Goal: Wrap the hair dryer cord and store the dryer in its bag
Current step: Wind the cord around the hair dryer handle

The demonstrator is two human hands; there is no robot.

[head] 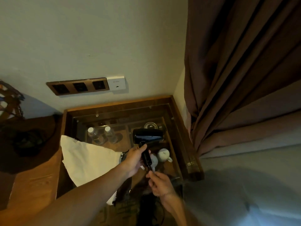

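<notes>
The left hand (136, 158) holds the dryer (148, 136) by its handle, barrel sideways, while the right hand (160, 183) pinches the cord (149, 170) above cups (163, 154).

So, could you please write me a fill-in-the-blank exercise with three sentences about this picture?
1. The left hand grips the glossy black hair dryer by its ____.
2. The right hand pinches the dryer's thin black ____ just below the handle.
3. The white cloth bag lies to the ____ of the dryer.

Missing words: handle; cord; left
</notes>
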